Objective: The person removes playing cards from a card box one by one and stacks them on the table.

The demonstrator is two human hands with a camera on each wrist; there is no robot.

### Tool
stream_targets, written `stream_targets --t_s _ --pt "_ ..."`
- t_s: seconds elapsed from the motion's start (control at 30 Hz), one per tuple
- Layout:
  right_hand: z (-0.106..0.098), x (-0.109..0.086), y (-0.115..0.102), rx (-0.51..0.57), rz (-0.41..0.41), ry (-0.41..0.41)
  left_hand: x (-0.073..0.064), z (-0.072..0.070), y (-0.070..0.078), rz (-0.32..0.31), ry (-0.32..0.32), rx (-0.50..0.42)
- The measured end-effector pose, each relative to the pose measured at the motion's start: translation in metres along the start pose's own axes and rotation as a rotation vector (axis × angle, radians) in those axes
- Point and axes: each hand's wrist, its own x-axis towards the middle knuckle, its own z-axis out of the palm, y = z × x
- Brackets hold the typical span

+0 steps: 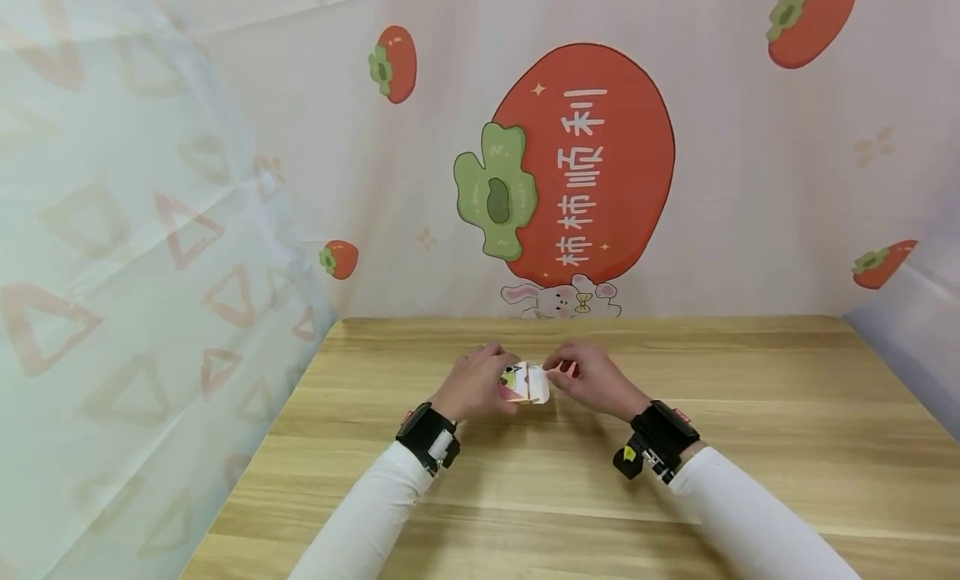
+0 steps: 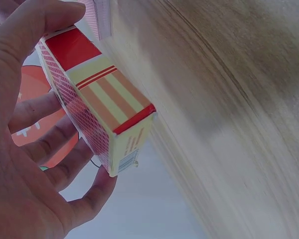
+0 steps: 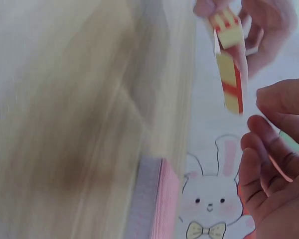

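Note:
My left hand (image 1: 480,380) grips a playing card box (image 1: 517,382) between thumb and fingers, above the table. An ace is printed on the box, and its end flap (image 3: 230,87) stands open toward the right hand. In the left wrist view the box (image 2: 97,82) shows red, cream and striped sides with a barcode end. Close to the flap is my right hand (image 1: 592,380), fingers loosely bent; in the right wrist view its fingertips appear just apart from the flap. Beside that hand, a deck of cards (image 3: 157,199) with a pink patterned back is partly visible.
The wooden table (image 1: 420,497) ends at a white curtain (image 1: 735,230) printed with persimmons and a rabbit. Another patterned curtain (image 1: 150,313) hangs along the left side. Both wrists wear black camera straps.

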Motion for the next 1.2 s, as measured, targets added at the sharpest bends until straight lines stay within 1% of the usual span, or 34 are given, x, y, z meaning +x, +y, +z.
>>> stream_targets --t_s 0.1,0.2,0.37,0.67,0.77,1.03,1.2 --pt "0.006 -0.002 -0.004 0.011 -0.032 -0.013 0.001 0.001 0.002 0.002 0.004 0.005" --pt "0.010 -0.003 -0.006 -0.008 -0.024 -0.020 0.001 0.001 0.002 0.009 0.015 0.014" --pt "0.013 -0.005 -0.011 -0.034 0.043 -0.017 0.003 0.001 0.002 0.029 0.032 0.013" --pt "0.018 0.000 -0.018 0.006 0.216 0.018 0.003 -0.002 0.008 0.051 0.046 0.016" --pt "0.020 0.002 -0.018 0.013 0.257 0.042 0.003 -0.001 0.009 0.051 0.050 0.014" --pt "0.026 0.004 -0.016 0.031 0.270 0.098 0.004 0.000 0.008 0.053 0.054 0.013" --pt "0.026 0.003 -0.017 0.088 0.307 0.105 0.003 0.000 0.006 0.057 0.052 0.018"
